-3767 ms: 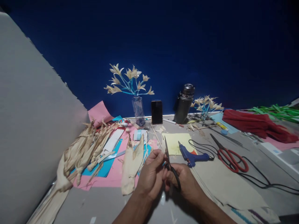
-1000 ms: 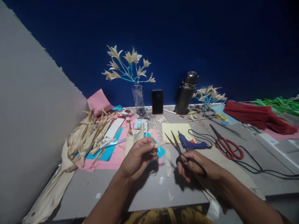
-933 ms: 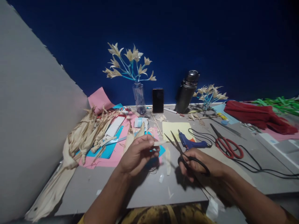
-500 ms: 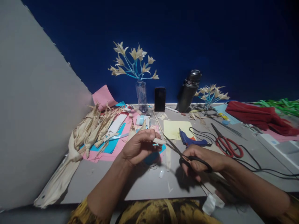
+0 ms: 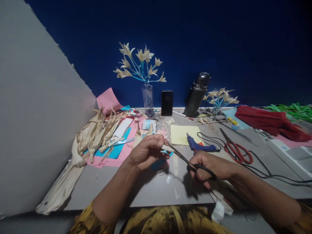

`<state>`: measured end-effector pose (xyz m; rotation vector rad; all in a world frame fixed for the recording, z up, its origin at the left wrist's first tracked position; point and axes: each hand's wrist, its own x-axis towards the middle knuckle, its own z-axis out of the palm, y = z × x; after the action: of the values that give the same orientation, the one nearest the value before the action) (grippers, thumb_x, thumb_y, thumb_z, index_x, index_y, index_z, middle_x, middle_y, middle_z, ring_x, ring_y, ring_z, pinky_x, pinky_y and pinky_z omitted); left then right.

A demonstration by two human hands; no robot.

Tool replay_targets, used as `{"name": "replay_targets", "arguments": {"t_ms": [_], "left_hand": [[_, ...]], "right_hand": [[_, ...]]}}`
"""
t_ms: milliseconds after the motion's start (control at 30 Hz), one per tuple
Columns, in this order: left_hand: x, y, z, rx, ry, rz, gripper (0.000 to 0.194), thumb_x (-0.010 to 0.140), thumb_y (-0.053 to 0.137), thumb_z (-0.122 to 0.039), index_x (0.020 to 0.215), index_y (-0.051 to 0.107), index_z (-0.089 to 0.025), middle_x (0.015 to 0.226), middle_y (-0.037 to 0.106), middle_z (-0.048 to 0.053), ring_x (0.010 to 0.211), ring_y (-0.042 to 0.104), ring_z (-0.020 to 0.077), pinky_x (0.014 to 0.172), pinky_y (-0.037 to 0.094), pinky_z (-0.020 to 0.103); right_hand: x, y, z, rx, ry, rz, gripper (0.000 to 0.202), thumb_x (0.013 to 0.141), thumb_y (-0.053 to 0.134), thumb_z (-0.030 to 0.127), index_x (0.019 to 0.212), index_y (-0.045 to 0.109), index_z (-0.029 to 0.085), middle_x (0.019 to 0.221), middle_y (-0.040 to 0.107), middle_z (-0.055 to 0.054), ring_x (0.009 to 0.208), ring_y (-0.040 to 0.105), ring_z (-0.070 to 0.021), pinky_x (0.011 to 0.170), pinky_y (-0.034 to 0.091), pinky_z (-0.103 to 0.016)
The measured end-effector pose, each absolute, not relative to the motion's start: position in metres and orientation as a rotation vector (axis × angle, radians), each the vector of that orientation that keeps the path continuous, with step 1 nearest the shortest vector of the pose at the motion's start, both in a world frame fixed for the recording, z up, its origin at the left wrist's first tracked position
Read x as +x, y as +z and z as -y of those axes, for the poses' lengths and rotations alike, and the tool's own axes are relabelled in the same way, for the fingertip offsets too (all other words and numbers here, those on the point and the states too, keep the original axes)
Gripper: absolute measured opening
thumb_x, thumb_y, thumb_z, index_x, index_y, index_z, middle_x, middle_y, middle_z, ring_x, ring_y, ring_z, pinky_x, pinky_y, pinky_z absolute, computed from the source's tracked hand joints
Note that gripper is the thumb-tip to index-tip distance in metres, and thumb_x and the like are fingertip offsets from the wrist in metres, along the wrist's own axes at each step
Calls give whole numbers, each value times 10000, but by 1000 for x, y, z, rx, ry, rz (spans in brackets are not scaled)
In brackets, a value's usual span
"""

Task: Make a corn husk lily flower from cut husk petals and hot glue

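Note:
Between the fingers of my left hand [image 5: 148, 152] is a small pale husk piece [image 5: 167, 148]. My right hand [image 5: 208, 167] grips black-handled scissors [image 5: 181, 156], whose blades point up and left and meet the husk piece close to my left fingertips. The blades look nearly closed. Below them a pale husk strip [image 5: 175, 165] lies on the grey table [image 5: 151, 195]. A blue glue gun [image 5: 201, 145] lies just beyond my right hand, beside a yellow paper sheet [image 5: 181, 135].
Dried husks [image 5: 92, 139] lie on pink and blue paper at left. Behind stand a glass vase [image 5: 148, 100] of husk flowers, a phone [image 5: 167, 103] and a dark flask [image 5: 198, 94]. Red-handled scissors [image 5: 237, 151], cables and a red cloth [image 5: 270, 122] are at right.
The scissor blades in my right hand have closed together on or near the husk piece. My left hand has barely moved.

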<state>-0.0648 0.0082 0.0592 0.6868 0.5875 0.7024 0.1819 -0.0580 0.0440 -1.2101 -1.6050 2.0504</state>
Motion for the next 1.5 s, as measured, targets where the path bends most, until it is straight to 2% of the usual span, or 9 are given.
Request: {"name": "replay_targets", "arguments": {"t_ms": [367, 667, 900, 1300, 1500], "left_hand": [[-65, 57, -12, 724, 651, -607, 101, 632, 671, -115, 630, 572, -136, 797, 663, 73, 668, 632, 181, 637, 560, 330], [-65, 56, -14, 723, 651, -633, 82, 647, 660, -105, 634, 584, -130, 716, 628, 41, 624, 619, 159, 595, 570, 309], [-63, 57, -13, 709, 669, -626, 88, 663, 662, -95, 634, 586, -129, 672, 604, 21, 586, 601, 140, 578, 574, 297], [-63, 56, -14, 752, 672, -643, 93, 649, 679, -109, 626, 591, -128, 720, 624, 28, 601, 613, 141, 593, 580, 305], [-64, 55, -14, 778, 659, -636, 119, 654, 707, -137, 634, 590, -134, 737, 647, 44, 637, 632, 157, 609, 571, 297]], "right_hand": [[188, 35, 57, -1179, 2124, 1545, 576, 626, 811, 661, 677, 626, 117, 495, 608, -1, 406, 453, -70, 384, 271, -161], [191, 33, 57, -1184, 2118, 1558, 582, 647, 790, 674, 698, 629, 117, 507, 611, -1, 416, 471, -75, 391, 274, -166], [186, 36, 57, -1225, 2107, 1540, 594, 615, 800, 687, 655, 625, 120, 480, 598, 2, 399, 443, -69, 381, 268, -166], [187, 34, 58, -1255, 2137, 1503, 524, 660, 800, 604, 578, 597, 128, 462, 561, 19, 392, 396, -59, 372, 242, -174], [185, 41, 58, -1335, 2089, 1529, 425, 688, 773, 471, 514, 576, 137, 426, 522, 30, 375, 369, -55, 365, 228, -182]]}}
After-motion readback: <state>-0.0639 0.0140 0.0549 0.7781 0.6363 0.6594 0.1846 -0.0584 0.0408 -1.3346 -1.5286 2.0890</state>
